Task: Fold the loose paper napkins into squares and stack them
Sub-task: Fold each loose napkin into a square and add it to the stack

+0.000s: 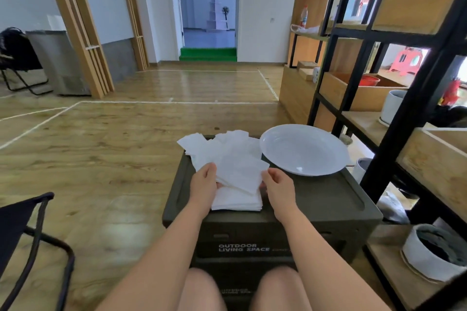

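The white paper napkins lie loose and overlapping in front of me, some askew. Nearer me sits a neat squared stack, with one napkin tilted across its top.

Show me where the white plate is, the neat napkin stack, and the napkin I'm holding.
white plate (304, 150), head view, on its bare centre.
napkin stack (237, 201), head view, on its top sheet.
held napkin (241, 171), head view, on its middle, between both hands.
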